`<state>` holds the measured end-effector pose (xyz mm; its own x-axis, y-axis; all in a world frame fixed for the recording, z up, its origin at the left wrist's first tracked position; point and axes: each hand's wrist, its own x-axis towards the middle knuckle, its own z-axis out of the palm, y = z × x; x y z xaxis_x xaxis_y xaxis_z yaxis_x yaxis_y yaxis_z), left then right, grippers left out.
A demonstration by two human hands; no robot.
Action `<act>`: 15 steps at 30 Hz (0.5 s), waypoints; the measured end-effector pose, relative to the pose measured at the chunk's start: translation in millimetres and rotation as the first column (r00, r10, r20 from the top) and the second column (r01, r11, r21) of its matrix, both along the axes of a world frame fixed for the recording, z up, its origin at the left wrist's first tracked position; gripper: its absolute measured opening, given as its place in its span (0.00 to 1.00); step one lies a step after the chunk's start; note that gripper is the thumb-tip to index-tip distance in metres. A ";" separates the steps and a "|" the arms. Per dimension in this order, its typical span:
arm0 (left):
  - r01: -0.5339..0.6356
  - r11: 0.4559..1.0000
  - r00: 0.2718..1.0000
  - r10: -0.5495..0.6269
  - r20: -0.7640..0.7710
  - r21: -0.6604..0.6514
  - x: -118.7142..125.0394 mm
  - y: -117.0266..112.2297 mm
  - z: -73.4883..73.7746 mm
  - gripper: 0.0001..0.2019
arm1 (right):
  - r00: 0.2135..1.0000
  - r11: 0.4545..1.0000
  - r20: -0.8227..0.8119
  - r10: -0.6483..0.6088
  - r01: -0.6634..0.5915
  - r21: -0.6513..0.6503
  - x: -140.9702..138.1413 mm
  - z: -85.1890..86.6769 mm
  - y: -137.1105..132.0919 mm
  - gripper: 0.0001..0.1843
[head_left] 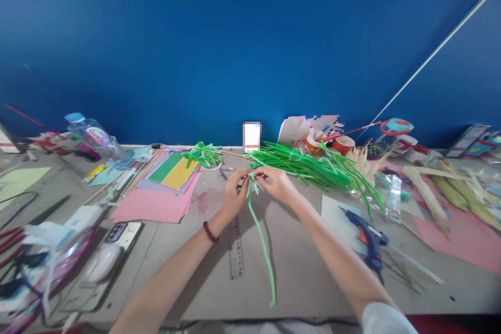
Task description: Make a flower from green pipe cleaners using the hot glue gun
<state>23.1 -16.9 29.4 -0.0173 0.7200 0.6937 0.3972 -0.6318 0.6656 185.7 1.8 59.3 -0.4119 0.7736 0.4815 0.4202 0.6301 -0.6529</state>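
My left hand (236, 188) and my right hand (275, 182) meet over the middle of the table, both pinched on the top end of a light green pipe cleaner (261, 240). Its upper end looks looped or twisted between my fingertips. The rest trails down toward the table's front edge, beside a metal ruler (236, 249). A dark bead bracelet (210, 231) is on my left wrist. A large pile of green pipe cleaners (313, 167) lies just behind my right hand.
Stacked coloured paper (164, 188) and a small green twisted piece (203, 155) lie at left. A blue glue gun (368, 237) sits at right on white paper. Cups (342, 143), corn husks (450, 190), a water bottle (92, 135) and a phone (121, 232) crowd the edges.
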 end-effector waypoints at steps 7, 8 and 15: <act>0.003 1.000 0.999 -0.003 -0.046 0.002 -0.2 1.0 -4.8 0.05 | 0.990 0.988 -0.139 -0.013 -0.009 -0.157 -0.9 1.0 1.2 0.07; 0.005 1.000 0.999 -0.005 -0.052 0.008 -0.3 1.4 -6.1 0.05 | 0.989 0.984 -0.146 -0.008 -0.018 -0.177 -0.6 1.2 1.5 0.07; 0.022 1.000 0.999 -0.023 -0.048 -0.021 0.3 1.9 -7.1 0.06 | 0.983 0.969 -0.181 -0.003 -0.041 -0.242 0.8 -2.1 3.7 0.06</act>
<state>23.4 -15.0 22.3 0.0319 0.7338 0.6786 0.4148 -0.6274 0.6590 186.5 5.5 57.2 -0.3521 0.8693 0.3468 0.2718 0.4496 -0.8509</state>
